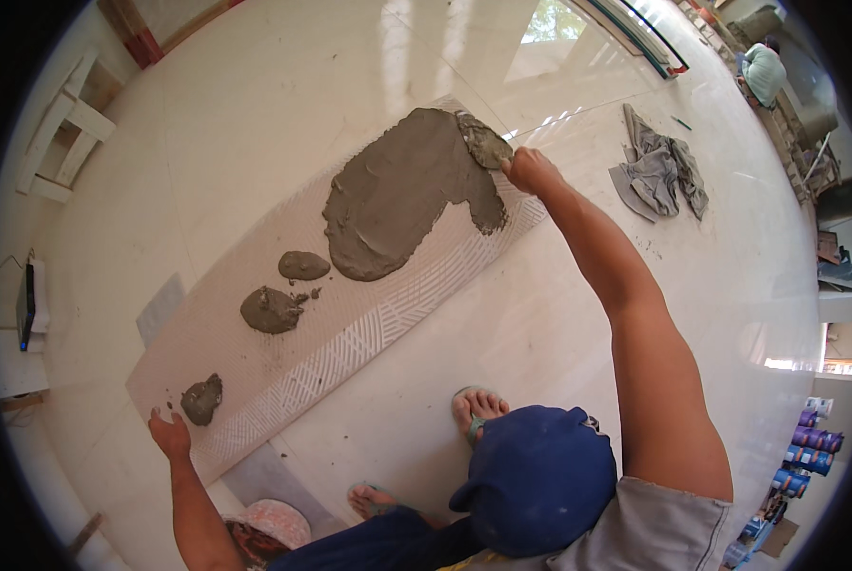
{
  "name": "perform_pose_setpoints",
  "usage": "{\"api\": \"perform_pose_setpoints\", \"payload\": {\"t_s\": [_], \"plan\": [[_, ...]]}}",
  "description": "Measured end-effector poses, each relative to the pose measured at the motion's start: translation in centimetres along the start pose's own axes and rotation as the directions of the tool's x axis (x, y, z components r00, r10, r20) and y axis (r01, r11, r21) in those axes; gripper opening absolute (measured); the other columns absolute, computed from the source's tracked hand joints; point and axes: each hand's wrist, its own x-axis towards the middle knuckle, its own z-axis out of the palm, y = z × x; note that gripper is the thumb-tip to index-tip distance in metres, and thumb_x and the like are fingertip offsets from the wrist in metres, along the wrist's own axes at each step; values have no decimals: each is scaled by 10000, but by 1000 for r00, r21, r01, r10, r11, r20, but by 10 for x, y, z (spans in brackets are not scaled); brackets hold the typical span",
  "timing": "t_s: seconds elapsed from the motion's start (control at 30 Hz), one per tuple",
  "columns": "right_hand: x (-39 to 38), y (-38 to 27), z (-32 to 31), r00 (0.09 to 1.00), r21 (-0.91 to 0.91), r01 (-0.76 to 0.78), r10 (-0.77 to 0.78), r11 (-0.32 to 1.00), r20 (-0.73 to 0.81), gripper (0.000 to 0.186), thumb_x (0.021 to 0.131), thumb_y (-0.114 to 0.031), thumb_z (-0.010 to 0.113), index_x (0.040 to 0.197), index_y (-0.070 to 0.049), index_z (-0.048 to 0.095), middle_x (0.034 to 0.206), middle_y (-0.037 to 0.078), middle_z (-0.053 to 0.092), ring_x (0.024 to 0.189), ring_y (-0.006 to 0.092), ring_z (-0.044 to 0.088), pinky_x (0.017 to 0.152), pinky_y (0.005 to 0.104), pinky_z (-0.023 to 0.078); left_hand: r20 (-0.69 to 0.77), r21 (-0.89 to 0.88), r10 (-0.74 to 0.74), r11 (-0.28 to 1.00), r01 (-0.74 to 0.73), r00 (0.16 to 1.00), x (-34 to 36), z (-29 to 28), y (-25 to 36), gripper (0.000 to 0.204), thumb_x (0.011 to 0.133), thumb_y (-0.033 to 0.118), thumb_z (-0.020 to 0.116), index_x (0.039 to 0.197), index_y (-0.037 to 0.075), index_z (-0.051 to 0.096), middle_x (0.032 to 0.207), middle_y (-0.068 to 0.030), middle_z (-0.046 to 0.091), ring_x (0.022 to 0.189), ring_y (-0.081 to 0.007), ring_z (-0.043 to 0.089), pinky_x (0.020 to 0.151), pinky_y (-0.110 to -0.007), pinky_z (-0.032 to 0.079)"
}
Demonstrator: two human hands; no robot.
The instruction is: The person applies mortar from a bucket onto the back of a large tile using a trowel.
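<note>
My right hand (531,171) grips a trowel (483,141) coated in grey mortar, at the upper right end of a long pale slab (283,400) with a ridged surface. The blade touches the edge of a broad spread of mortar (388,190). Three smaller mortar lumps (272,309) lie farther down the slab toward the left. My left hand (169,430) rests at the slab's lower left end, fingers apart, near the lowest lump. A round blue cloth shape (531,476), like a cap, fills the lower middle, beside sandalled feet (474,409).
Crumpled grey cloth (659,167) lies right of the slab. Wooden pieces (64,128) and a dark flat device (26,305) are at left. A person in pale green (764,71) crouches at upper right. Several cans (812,438) stand at lower right. A pink patterned hat (274,519) shows below.
</note>
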Motion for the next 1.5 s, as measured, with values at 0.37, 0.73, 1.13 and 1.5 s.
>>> {"api": "perform_pose_setpoints", "payload": {"t_s": [0.37, 0.73, 1.13, 1.5], "plan": [[-122, 27, -31, 965, 141, -65, 26, 988, 262, 565, 1009, -449, 566, 1036, 103, 685, 1024, 351, 703, 953, 488, 705, 867, 555, 566, 9, -5, 35, 999, -35, 999, 11, 1, 1, 600, 902, 152, 725, 1415, -85, 522, 1302, -291, 596, 1260, -451, 563, 1104, -490, 436], [12, -18, -11, 991, -125, 132, -132, 983, 9, 454, 1002, -417, 582, 1083, 1, 740, 1106, 257, 738, 1088, 430, 704, 938, 515, 567, -27, 12, 22, 1000, -21, 999, -1, 7, -15, 586, 901, 151, 725, 1407, -78, 534, 1322, -299, 595, 1278, -449, 561, 1106, -491, 442], [-4, -18, -24, 982, -11, -24, 26, 1000, 186, 496, 1004, -407, 587, 1127, 60, 696, 1135, 267, 723, 1011, 400, 723, 855, 514, 574, -27, 5, 50, 999, -50, 998, 12, 17, -4, 598, 901, 159, 722, 1407, -95, 532, 1301, -315, 607, 1257, -460, 579, 1093, -492, 451], [24, -18, -51, 976, 189, -85, 43, 978, 216, 538, 1012, -397, 575, 845, 112, 628, 665, 178, 615, 529, 281, 600, 480, 466, 472, 37, 46, 3, 999, -5, 999, 3, 8, -9, 602, 919, 166, 717, 1422, -97, 515, 1337, -305, 589, 1285, -450, 562, 1114, -491, 437]]}}
